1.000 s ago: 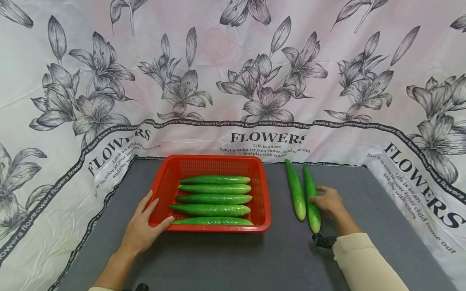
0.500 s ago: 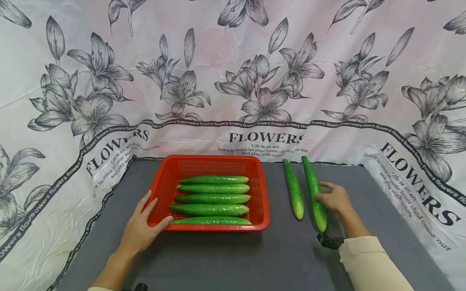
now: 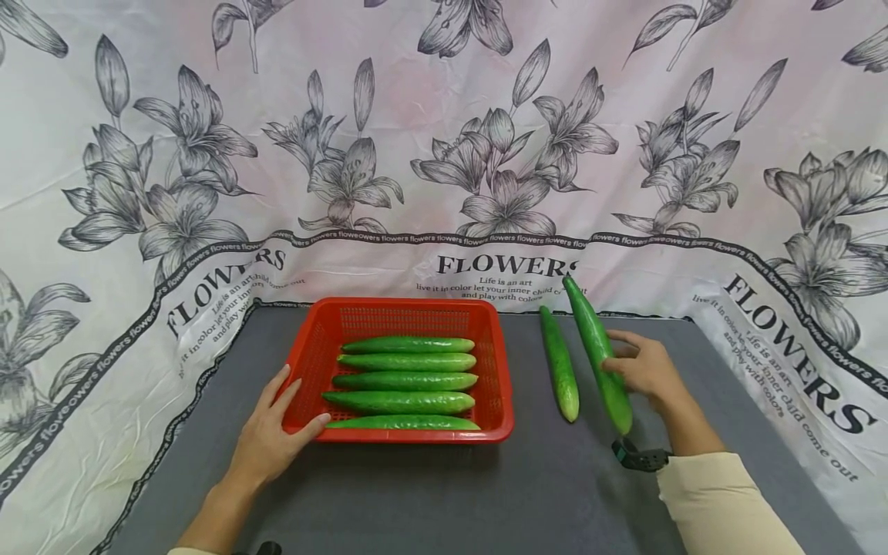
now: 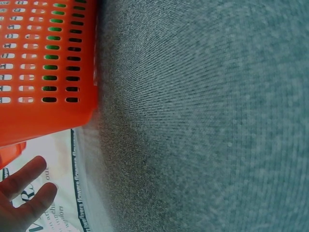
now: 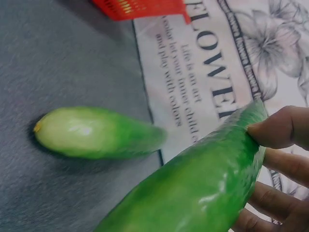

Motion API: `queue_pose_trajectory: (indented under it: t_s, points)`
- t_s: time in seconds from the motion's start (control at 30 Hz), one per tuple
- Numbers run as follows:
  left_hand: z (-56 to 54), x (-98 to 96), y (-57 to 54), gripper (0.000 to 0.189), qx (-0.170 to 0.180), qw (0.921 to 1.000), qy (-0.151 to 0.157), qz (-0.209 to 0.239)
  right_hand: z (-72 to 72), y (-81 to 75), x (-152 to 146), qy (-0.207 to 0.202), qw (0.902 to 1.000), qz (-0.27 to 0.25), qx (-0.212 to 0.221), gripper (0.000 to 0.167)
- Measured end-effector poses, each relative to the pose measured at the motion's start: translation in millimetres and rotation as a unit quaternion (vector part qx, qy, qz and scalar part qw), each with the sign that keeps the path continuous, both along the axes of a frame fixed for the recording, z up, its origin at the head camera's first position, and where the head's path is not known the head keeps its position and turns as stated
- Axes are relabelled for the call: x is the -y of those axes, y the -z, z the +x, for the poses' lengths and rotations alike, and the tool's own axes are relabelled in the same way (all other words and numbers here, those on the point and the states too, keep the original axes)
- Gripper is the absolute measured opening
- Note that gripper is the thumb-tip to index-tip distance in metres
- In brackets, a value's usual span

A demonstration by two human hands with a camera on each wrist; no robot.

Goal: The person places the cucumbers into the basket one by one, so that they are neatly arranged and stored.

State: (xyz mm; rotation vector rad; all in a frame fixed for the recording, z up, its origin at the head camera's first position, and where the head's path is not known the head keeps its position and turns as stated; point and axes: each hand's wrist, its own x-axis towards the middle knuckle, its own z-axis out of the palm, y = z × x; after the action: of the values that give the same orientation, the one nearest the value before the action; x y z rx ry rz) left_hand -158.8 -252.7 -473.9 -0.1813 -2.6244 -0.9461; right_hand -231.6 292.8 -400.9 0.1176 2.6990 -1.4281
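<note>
My right hand (image 3: 650, 371) grips a long green cucumber (image 3: 591, 339) around its middle, thumb on one side and fingers on the other. It is lifted off the table and slants, far end higher and leaning left. In the right wrist view the held cucumber (image 5: 193, 188) fills the lower part. A second cucumber (image 3: 559, 366) lies on the table just left of it. On the left, my left hand (image 3: 264, 441) rests with spread, straight fingers at the left side of a red plastic basket (image 3: 409, 436), thumb at its near corner. Several cucumbers (image 3: 402, 401) lie crosswise in a row inside.
The grey table (image 3: 430, 501) ends at the back against a white cloth (image 3: 361, 266) with flower prints and lettering, which also hangs along both sides. The basket stands near this back edge. In the left wrist view, its slotted wall (image 4: 48, 111) rises beside the tabletop.
My right hand has taken hold of the right-hand cucumber and raised it, moving slightly right, away from the other one. My left hand and the basket have stayed in place.
</note>
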Motion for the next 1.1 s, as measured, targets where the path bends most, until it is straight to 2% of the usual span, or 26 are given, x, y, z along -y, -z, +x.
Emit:
queue_pose_trajectory:
  t_s: [0.3, 0.57, 0.83, 1.1]
  points:
    - [-1.3, 0.3, -0.7, 0.074, 0.002, 1.0, 0.0, -0.004, 4.2, -22.6, 7, -0.046, 0.9969, 0.026, -0.058, 0.065]
    - [-1.1, 0.7, -0.4, 0.074, 0.0, 1.0, 0.001, -0.005, 7.3, -39.7, 18, -0.073, 0.9943, 0.025, -0.073, 0.064]
    - [-0.2, 0.4, 0.0, 0.075, 0.008, 1.0, 0.0, 0.002, 9.9, -59.3, 37, -0.116, 0.9875, 0.026, -0.103, 0.062]
    - [0.1, -0.4, -0.9, 0.076, 0.01, 0.9999, 0.001, 0.004, 8.6, -72.6, 56, -0.148, 0.9819, 0.016, -0.117, 0.062]
